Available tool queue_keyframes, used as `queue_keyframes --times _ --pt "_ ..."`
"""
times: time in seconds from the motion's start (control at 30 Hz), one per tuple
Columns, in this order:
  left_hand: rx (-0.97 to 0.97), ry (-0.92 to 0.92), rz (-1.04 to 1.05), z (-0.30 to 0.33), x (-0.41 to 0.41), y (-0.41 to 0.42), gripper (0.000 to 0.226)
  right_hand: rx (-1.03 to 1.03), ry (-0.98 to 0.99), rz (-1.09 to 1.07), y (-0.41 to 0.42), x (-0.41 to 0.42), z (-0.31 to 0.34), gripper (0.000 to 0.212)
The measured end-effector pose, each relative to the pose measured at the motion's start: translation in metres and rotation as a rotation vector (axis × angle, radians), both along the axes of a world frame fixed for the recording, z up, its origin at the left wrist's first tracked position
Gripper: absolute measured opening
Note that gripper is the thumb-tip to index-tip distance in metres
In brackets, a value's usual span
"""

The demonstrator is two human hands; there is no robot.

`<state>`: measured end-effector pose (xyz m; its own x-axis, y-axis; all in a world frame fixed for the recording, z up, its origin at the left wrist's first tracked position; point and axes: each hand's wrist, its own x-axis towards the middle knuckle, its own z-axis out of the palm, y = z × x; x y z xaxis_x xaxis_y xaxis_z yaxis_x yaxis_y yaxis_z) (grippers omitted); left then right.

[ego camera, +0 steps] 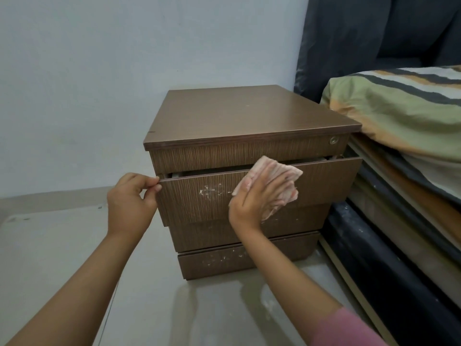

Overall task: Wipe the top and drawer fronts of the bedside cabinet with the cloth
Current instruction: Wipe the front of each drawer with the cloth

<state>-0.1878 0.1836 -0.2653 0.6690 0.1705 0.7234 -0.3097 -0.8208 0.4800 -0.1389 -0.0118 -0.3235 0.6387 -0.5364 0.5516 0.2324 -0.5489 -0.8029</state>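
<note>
1. Head view: we see the bedside cabinet (249, 113) standing on the floor (50, 245) against a pale wall (124, 58), its bare brown top beyond both hands.
2. Our left hand (129, 201) is at the left end of the second drawer front (194, 203); thumb and fingers are curled and pinch the drawer's upper left corner. That drawer stands pulled out from the cabinet body, with a dark gap showing along its top edge.
3. Our right hand (257, 203) presses the pink cloth (274, 181) against the same drawer front, right of centre. The fingers lie spread and mostly straight over the cloth; the cloth is bunched, and its upper edge reaches the top edge of the drawer front.
4. White smears (210, 192) sit on the drawer front just left of the right hand, between the two hands.
5. Below the right hand, the lowest drawer front (224, 263) carries more white specks.
6. Above and right of the right hand, a round lock (333, 140) is set in the top drawer front (224, 156).
7. Right of the right hand: a bed (399, 196) with a striped cover just beside the cabinet, and a dark curtain (361, 33) behind.
8. A pink sleeve (349, 328) shows on the right arm.
</note>
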Motion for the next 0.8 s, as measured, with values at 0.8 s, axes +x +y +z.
queue_keyframes --times 0.8 --pt "-0.234 0.086 -0.099 0.009 0.004 0.008 0.009 -0.289 0.008 0.025 0.089 -0.006 -0.023 0.062"
